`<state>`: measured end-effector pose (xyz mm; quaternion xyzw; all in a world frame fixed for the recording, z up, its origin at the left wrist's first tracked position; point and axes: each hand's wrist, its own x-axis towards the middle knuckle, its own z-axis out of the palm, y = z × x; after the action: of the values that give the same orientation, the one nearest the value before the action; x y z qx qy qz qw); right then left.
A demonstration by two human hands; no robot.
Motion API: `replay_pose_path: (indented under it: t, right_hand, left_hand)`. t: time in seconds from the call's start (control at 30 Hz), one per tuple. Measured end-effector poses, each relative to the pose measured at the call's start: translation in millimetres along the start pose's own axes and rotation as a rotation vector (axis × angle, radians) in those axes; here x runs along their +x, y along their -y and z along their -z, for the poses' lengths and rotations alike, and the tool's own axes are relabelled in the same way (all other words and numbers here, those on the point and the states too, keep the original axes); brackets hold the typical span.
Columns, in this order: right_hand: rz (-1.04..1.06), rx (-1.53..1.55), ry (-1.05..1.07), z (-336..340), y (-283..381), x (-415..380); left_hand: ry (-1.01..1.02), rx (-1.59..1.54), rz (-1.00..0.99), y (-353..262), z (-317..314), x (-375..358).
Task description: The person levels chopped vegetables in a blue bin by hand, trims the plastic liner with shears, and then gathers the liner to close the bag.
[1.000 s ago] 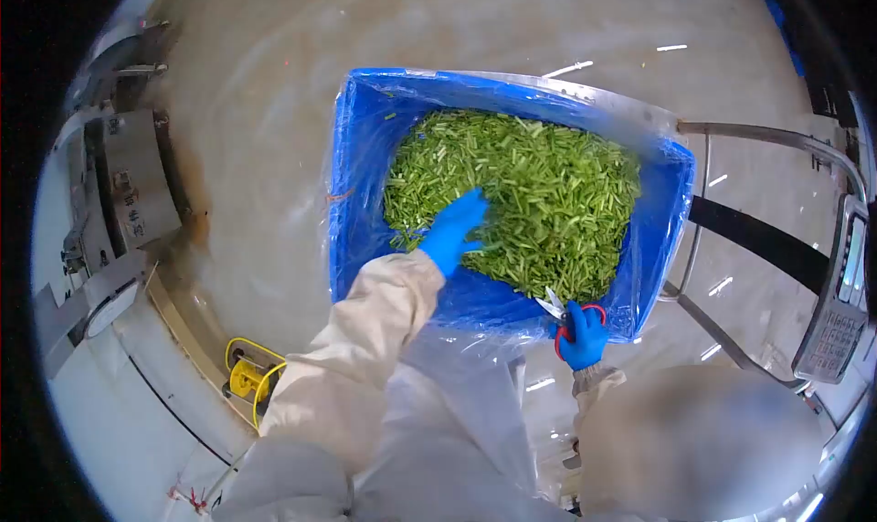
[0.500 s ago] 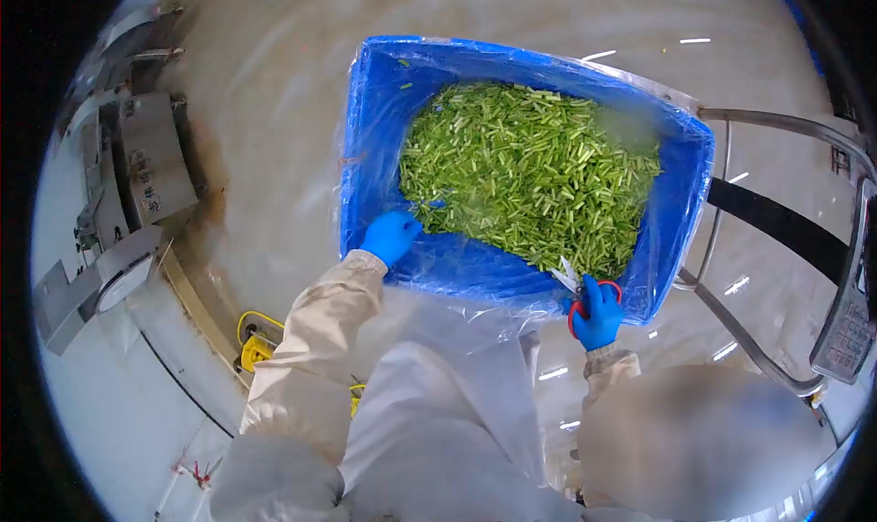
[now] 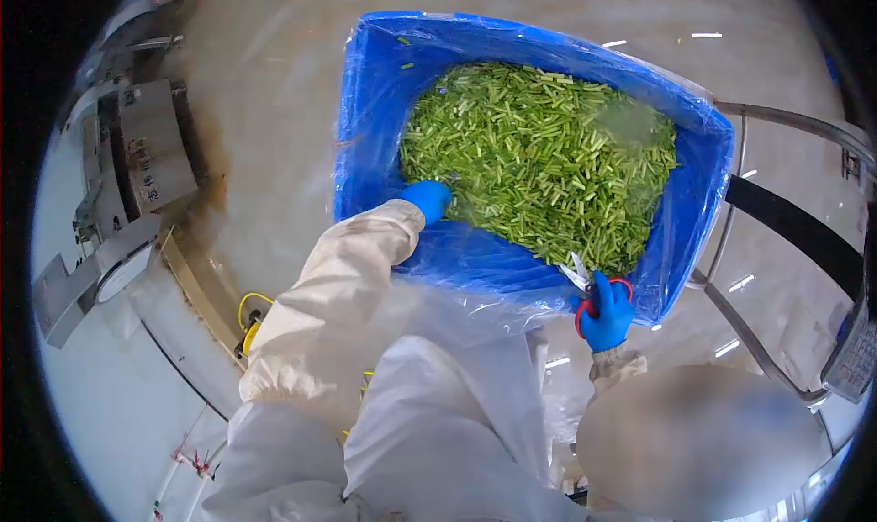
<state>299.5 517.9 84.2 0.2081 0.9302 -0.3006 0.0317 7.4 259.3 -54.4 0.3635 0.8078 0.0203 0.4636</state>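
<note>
Cut green vegetable stems (image 3: 539, 157) lie heaped in a large blue bin (image 3: 375, 93) lined with clear plastic film. My left hand (image 3: 429, 200), in a blue glove, is at the near left edge of the heap. It looks rounded and closed; its fingertips face away, so whatever it may hold is hidden. Near the bin's right front rim, my right hand (image 3: 609, 319), also blue-gloved, grips red-handled scissors (image 3: 575, 274). Their metal blades are parted a little and point up and left toward the stems.
A curved metal rail (image 3: 758, 339) and a dark strap (image 3: 795, 228) stand right of the bin. At left is grey metal equipment (image 3: 155, 147), with a yellow object (image 3: 248, 337) on the floor below it. A blurred rounded shape (image 3: 699, 440) covers the lower right.
My left hand has moved right and slightly up, to the edge of the stems, with the forearm reaching further over the bin. My right hand still holds the scissors, nearly in place.
</note>
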Motion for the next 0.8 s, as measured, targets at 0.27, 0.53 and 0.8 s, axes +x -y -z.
replay_pose_path:
  t: [0.27, 0.53, 0.8]
  right_hand:
    - [-0.021, 0.004, -0.014, -0.6, 0.5, -0.4]
    - [0.016, -0.022, -0.015, 3.6, 2.8, 3.6]
    - [-0.028, -0.017, 0.035, 4.0, 1.0, 2.1]
  left_hand:
    - [-0.302, -0.291, -0.05, -83.4, 0.7, 27.0]
    - [-0.568, -0.732, 0.188, -131.2, -11.3, 64.8]
    - [-0.562, -0.874, 0.232, -132.7, -28.1, 78.0]
